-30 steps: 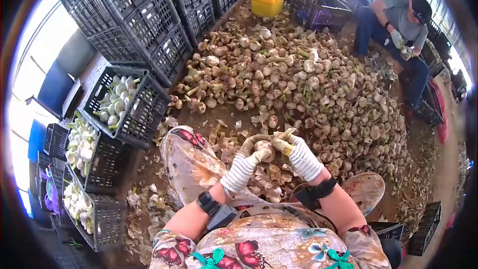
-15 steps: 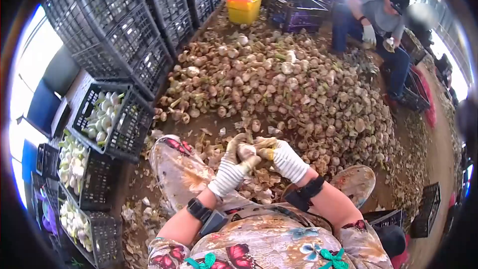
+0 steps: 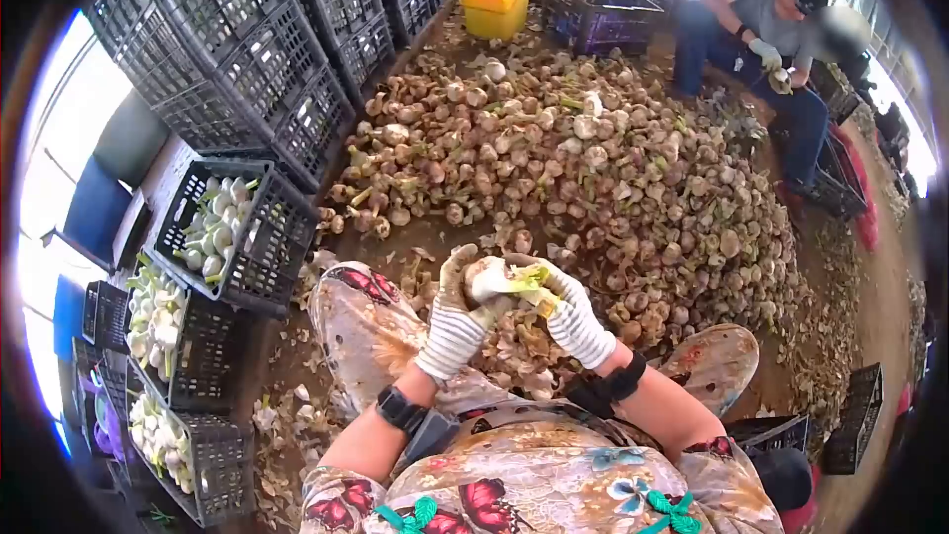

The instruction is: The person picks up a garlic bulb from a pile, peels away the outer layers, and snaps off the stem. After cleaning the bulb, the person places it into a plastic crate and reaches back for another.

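Note:
A garlic bulb (image 3: 484, 280) with a white, partly bared side sits between my gloved hands, above my lap. My left hand (image 3: 457, 321) is closed round the bulb from the left. With its fingers closed, my right hand (image 3: 571, 314) grips the yellow-green stalk and peel (image 3: 529, 280) on the bulb's right side. Both gloves are white-striped with brown-stained fingers. Loose garlic skins (image 3: 514, 361) lie below the hands, between my knees. A large heap of unpeeled garlic (image 3: 593, 168) spreads out just beyond them.
Black crates of whitish garlic (image 3: 267, 237) stand at my left, below tall crate stacks (image 3: 227, 49). A yellow bucket (image 3: 494, 15) and a dark crate (image 3: 603, 20) are at the back. A co-worker (image 3: 766, 49) sits at the right, handling garlic. Another crate (image 3: 852, 420) lies front right.
The bulb has turned, and its white side and green-yellow stalk now show. My right hand has shifted slightly right, a little away from the left. The co-worker's hands have moved closer together.

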The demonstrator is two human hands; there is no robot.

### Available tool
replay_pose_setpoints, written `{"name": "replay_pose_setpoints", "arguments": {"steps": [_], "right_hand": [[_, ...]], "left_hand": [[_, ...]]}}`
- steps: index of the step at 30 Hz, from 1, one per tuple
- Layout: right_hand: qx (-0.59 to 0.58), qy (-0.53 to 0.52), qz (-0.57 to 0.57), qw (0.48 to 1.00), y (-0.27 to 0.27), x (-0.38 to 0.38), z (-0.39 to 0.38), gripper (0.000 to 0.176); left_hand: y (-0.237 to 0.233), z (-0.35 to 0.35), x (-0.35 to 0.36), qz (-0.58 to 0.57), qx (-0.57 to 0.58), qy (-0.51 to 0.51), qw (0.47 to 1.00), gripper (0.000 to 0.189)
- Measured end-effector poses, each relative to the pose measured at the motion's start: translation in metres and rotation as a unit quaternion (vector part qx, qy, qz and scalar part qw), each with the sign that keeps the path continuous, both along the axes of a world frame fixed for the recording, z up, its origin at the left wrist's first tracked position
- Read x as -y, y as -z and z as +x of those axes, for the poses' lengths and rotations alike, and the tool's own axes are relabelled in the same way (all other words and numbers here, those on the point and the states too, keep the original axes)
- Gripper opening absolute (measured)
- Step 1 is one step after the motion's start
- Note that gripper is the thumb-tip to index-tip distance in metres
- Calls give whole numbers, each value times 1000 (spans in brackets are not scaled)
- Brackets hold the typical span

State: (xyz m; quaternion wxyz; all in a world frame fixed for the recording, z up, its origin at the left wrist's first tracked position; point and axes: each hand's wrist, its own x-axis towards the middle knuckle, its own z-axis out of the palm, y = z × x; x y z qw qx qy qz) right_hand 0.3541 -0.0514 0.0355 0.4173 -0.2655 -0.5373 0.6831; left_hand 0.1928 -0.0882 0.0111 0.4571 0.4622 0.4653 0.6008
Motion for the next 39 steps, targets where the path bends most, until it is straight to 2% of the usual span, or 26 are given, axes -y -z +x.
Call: {"name": "replay_pose_setpoints", "arguments": {"steps": [1, 4, 6, 7, 9, 10, 11, 14, 15, 17, 19, 21, 23, 24, 25, 27, 28, 29, 31, 32, 33, 35, 37, 38, 39], "right_hand": [[13, 4, 2, 1000, -5, 2, -1, 38], [46, -8, 7, 999, -15, -4, 5, 31], [26, -4, -18, 999, -18, -11, 10, 32], [45, 5, 19, 999, -16, -17, 11, 35], [32, 13, 32, 999, -14, -22, 12, 33], [69, 2, -5, 998, -14, -25, 14, 31], [48, 15, -32, 998, -12, -24, 13, 30], [18, 30, -112, 993, -14, -15, 13, 26], [-15, 31, -91, 995, -8, -16, 13, 24], [-22, 19, -74, 997, -14, -12, 12, 24], [28, 25, -34, 999, -29, 1, 4, 23], [46, -27, 2, 999, -20, 7, -1, 25], [94, -21, 154, 983, -13, 5, -6, 23], [13, -16, 35, 999, -9, 5, -9, 18], [19, 78, -6, 997, -13, -3, -11, 15], [180, 109, -25, 977, 57, -37, 3, 12], [175, 57, -9, 983, 108, -45, 7, 12], [360, 32, 169, 917, 117, -47, 10, 12], [368, 54, 142, 917, 96, -47, 14, 15], [340, 27, 73, 937, 92, -50, 17, 17], [327, -6, 10, 945, 91, -53, 18, 27], [152, -15, -53, 987, 17, -34, 12, 44], [40, -81, -63, 994, -8, -33, 12, 60], [34, -53, -79, 995, -32, -24, 5, 53], [110, -22, 1, 994, -28, -21, 0, 46]], "left_hand": [[-10, -1, -2, 2, 28, 1, 1000, 78], [-26, -13, -4, 9, -49, 29, 998, 72], [-40, -26, -5, -53, -18, 121, 991, 68], [-48, -33, -5, -83, -2, 166, 983, 65], [-51, -41, -2, -156, 68, 301, 938, 71], [-50, -41, 1, -185, 94, 309, 928, 75], [-51, -42, 0, -209, 117, 317, 918, 79], [-58, -43, 3, -172, 261, 297, 902, 75], [-50, -42, 4, -136, 273, 264, 915, 74], [-38, -45, 6, -158, 270, 198, 929, 63], [-27, -41, 2, -140, 256, 123, 949, 52], [-17, -36, 1, -128, 252, 52, 958, 43], [-15, -33, -1, -120, 256, -11, 959, 35], [-16, -32, 0, -110, 285, -40, 951, 24], [-21, -31, 3, -116, 258, -33, 959, 22], [-30, -30, 5, -119, 202, -13, 972, 19], [-16, -24, 4, -101, 159, -18, 982, 16], [-11, -22, 7, -100, 160, -22, 982, 17], [-4, -26, 10, -143, 200, -18, 969, 18], [-2, -25, 13, -135, 205, -10, 969, 18], [-4, -24, 14, -124, 211, -4, 970, 19], [-11, -27, 5, -94, 235, 7, 967, 19], [-16, -31, 2, -76, 274, 15, 959, 19], [-21, -32, 1, -79, 281, 23, 956, 20], [-20, -30, 1, -82, 282, 19, 956, 20]]}}
